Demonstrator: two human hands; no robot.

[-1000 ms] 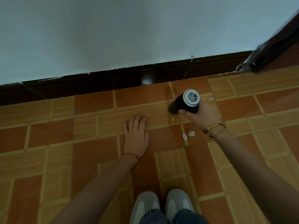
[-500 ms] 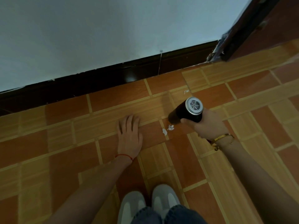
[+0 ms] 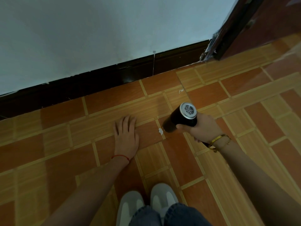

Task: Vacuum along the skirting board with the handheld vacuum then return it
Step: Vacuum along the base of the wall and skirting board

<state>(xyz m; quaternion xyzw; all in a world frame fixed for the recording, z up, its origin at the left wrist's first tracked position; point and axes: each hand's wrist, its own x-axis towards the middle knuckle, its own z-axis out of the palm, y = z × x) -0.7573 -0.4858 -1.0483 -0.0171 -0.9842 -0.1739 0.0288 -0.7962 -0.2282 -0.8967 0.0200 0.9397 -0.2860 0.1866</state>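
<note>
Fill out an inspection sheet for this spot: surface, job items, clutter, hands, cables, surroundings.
Surface: tiled floor, orange-brown with yellow lines, dimly lit.
Job's things: black handheld vacuum, its grilled silver end facing the camera, nozzle end down at the floor; dark skirting board runs along the wall base.
Clutter: white scrap just left of the nozzle; a second white scrap nearer the skirting.
Hands: right hand grips the vacuum; left hand lies flat on the floor, empty.
Cables: nothing seen.
Surroundings: pale wall, dark door frame at upper right, grey shoes at the bottom.
</note>
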